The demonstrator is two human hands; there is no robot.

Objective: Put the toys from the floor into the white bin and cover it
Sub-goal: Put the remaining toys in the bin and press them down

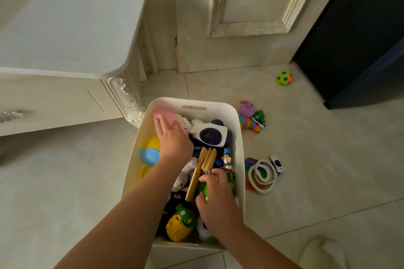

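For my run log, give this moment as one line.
left hand on pink toy; right hand grips green toy; white bin crowded; ball on floor

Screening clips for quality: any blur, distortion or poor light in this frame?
Head view: dim light, no glare; left hand and the pink toy under it are motion-smeared; right hand and white bin look sharper; the wide lens slants the door edges.

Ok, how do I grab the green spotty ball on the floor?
Cup the ball from above, round its widest part: it is round with no handle and sits free on the floor, so a sideways push might roll it away.
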